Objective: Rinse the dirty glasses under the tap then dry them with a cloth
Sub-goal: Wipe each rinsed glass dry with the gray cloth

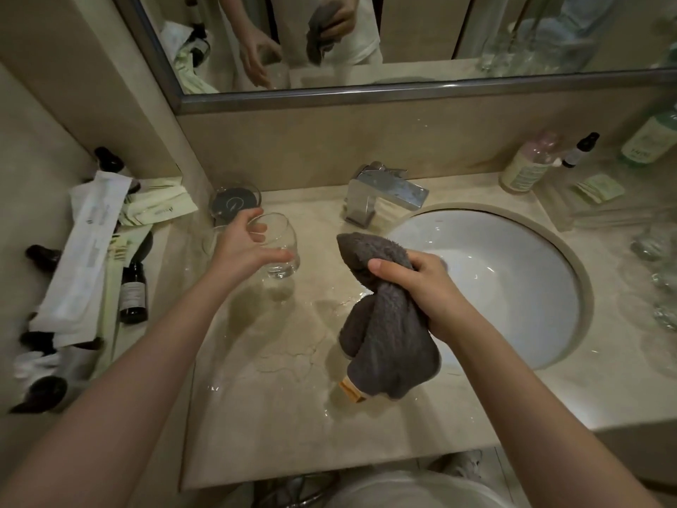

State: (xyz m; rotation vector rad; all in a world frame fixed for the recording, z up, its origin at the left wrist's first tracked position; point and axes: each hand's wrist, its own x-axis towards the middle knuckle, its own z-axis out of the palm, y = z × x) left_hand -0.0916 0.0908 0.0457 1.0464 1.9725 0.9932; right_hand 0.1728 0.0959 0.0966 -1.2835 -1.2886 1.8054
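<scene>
glasses (659, 273) at right edge blurred, green bottle (652, 139) cut off

You're working in dim, warm light. The white sink basin (513, 287) is the brightest spot, and small glints show on the wet countertop (278, 361). Soft shadows fall near your forearms. Wide-angle bending curves the edges, and the far right bottles (527, 166) look smeared.

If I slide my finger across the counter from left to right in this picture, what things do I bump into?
Brown bottle → glass → gray cloth → sink → spray bottle.
</scene>
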